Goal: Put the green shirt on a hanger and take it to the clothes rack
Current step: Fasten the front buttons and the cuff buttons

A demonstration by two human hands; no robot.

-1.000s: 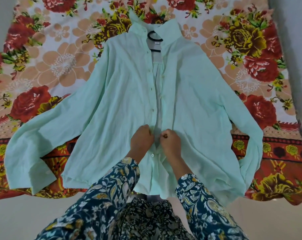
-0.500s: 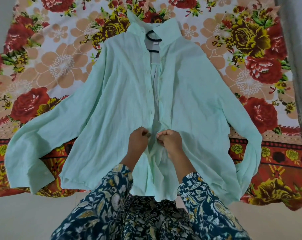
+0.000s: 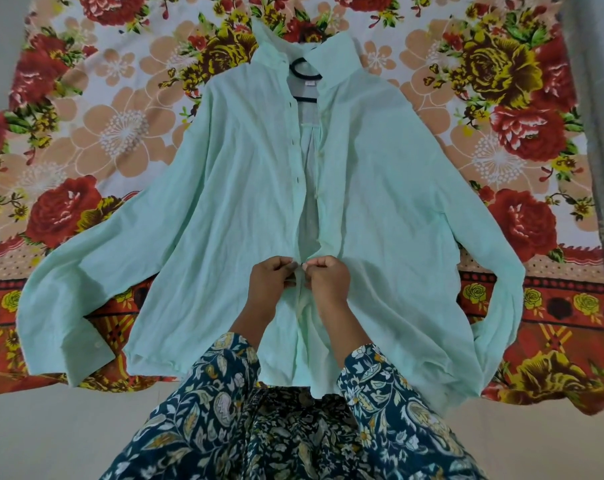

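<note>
Fingers (image 3: 286, 264) of both hands are curled tight and meet at the front opening of the green shirt (image 3: 224, 220), low on the chest. The left hand (image 3: 271, 284) pinches the edge that carries the buttons and the right hand (image 3: 330, 284) pinches the opposite edge, knuckles almost touching. Whether a button sits between the fingertips is too small to tell.

The shirt lies front up and spread wide on a floral sheet (image 3: 120, 126). Above the hands the front gapes in a narrow slit up to the collar; below them the two edges lie together. The hem hangs past the sheet's near edge towards the person, whose patterned sleeves (image 3: 224, 393) cover part of it. The shirt sleeve on the left reaches out with its cuff near the sheet's near edge; the one on the right bends back down beside the body, its cuff hard to make out. Bare sheet shows on both sides above the sleeves, and its far edge is cut off by the frame.

The black hanger (image 3: 304, 73) is inside the shirt: only its hook and a short piece of bar show in the collar opening. A grey strip (image 3: 601, 133) runs down the right edge.
</note>
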